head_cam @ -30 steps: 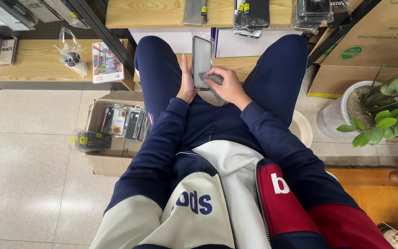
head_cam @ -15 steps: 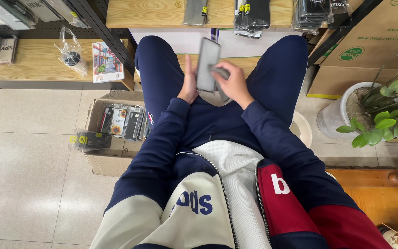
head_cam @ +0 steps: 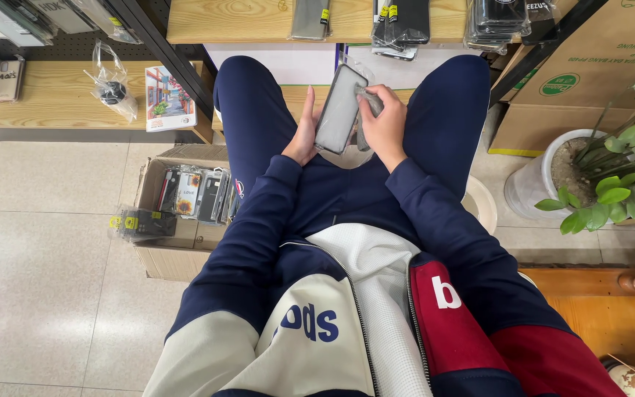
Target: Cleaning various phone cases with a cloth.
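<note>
Phone case (head_cam: 338, 109) sits upper-center of frame btwn both knees, long axis tilted up-right, left hand (head_cam: 304, 136) cupping its left edge from behind, right hand (head_cam: 385, 126) pinching a grey cloth (head_cam: 367, 103) against its right edge.

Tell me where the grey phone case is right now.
In the head view, the grey phone case is up at centre, above the lap between the knees, its left edge resting in the left hand while the right hand holds its right edge.
</note>
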